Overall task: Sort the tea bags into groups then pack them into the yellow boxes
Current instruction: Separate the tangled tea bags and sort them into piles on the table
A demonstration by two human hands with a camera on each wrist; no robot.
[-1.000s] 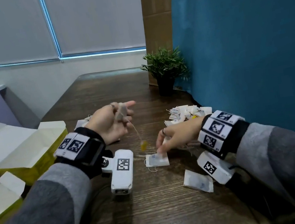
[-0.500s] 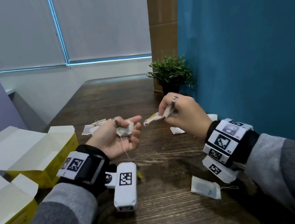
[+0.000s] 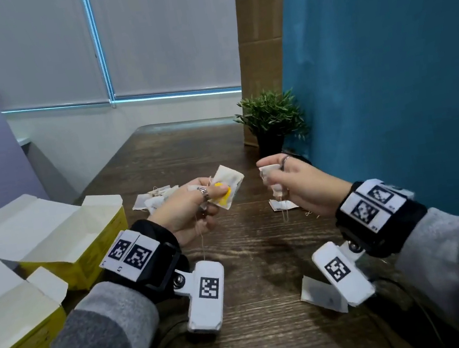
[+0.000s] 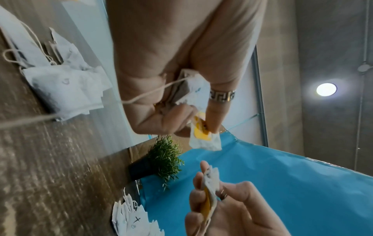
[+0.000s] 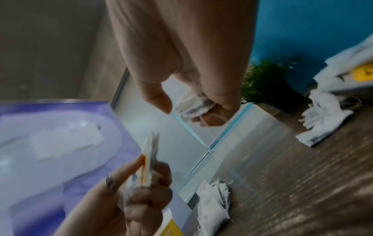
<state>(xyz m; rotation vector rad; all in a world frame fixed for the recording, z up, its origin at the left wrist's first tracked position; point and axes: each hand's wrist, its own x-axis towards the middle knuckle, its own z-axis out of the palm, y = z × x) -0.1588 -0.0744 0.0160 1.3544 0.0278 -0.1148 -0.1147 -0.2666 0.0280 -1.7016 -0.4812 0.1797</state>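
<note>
My left hand (image 3: 218, 195) pinches a white tea bag (image 3: 227, 178) with a yellow tag (image 4: 203, 135) between thumb and fingers, above the table. A second tea bag (image 4: 193, 91) is tucked in its palm, its string hanging down. My right hand (image 3: 272, 174) grips a crumpled tea bag (image 5: 192, 104) at the same height, a hand's width to the right. A thin thread runs between the two hands. Two open yellow boxes (image 3: 97, 226) (image 3: 22, 339) stand at the left. One pile of tea bags (image 3: 152, 200) lies behind my left hand, and another pile (image 3: 283, 205) lies under my right hand.
A single tea bag (image 3: 315, 294) lies near the front of the wooden table (image 3: 261, 259), partly under my right wrist camera. A small potted plant (image 3: 272, 121) stands at the back right against the blue partition (image 3: 389, 86).
My right hand lifted a tea bag off the table and met my left hand. The hands have since drawn apart, the left now holding a yellow-tagged tea bag.
</note>
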